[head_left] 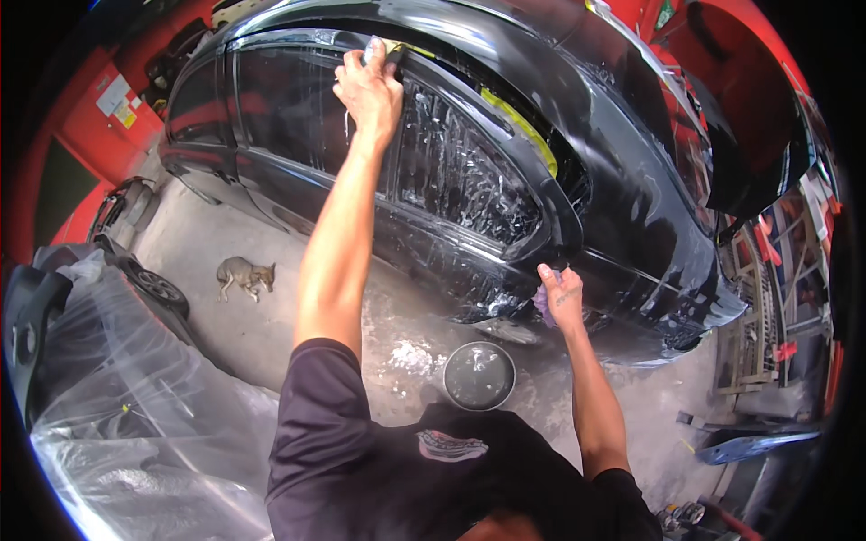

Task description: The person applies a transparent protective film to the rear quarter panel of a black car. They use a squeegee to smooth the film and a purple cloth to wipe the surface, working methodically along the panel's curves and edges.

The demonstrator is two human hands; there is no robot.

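A black car (433, 261) stands before me, its side windows streaked with white wet residue. The front door (433, 216) is ajar at its top, with yellow showing in the gap. My left hand (370, 95) reaches far up, its fingers curled over the door's upper frame. Lower and to the right, my right hand (566, 299) closes around a crumpled purple cloth (543, 305), beside the door's front edge. Part of the cloth is hidden by the fingers. A round bucket (479, 376) of greyish water is on the floor between me and the car.
White foam (410, 357) lies on the concrete left of the bucket. A small grey-brown animal (242, 276) lies on the floor. Clear plastic sheeting (153, 406) drapes a vehicle at left. Loose car parts (758, 446) are at right, and a red cabinet (99, 117) stands at the far left.
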